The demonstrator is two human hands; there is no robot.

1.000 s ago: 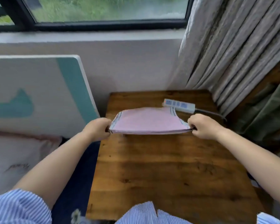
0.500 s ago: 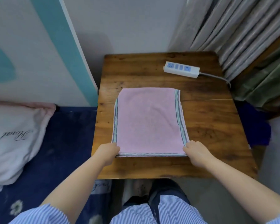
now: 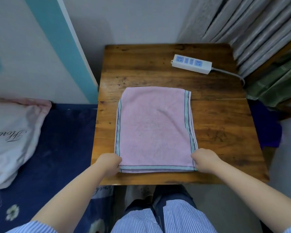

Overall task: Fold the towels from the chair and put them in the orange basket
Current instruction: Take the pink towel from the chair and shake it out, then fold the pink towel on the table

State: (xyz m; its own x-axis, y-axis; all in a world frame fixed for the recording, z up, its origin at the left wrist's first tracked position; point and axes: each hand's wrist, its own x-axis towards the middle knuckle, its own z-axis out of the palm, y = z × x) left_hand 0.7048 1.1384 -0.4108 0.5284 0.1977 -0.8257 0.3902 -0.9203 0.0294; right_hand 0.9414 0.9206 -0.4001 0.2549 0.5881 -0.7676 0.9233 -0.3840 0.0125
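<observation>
A pink towel (image 3: 154, 126) with green and blue striped borders lies flat and folded on the small wooden table (image 3: 217, 125). My left hand (image 3: 108, 163) is closed on its near left corner. My right hand (image 3: 204, 159) is closed on its near right corner. Both near corners sit a little back from the table's front edge. No orange basket is in view. Green cloth (image 3: 275, 81) hangs on a wooden chair at the right edge.
A white power strip (image 3: 191, 64) with a grey cable lies at the table's far right. A white and teal board (image 3: 40, 47) leans on the wall to the left. A pillow (image 3: 12, 137) rests on a dark blue bed. Grey curtains (image 3: 250, 22) hang at the back right.
The towel was held up in the air over the table's far side; it now lies flat on the table. My hands drew back toward the front edge, and my view tilted down.
</observation>
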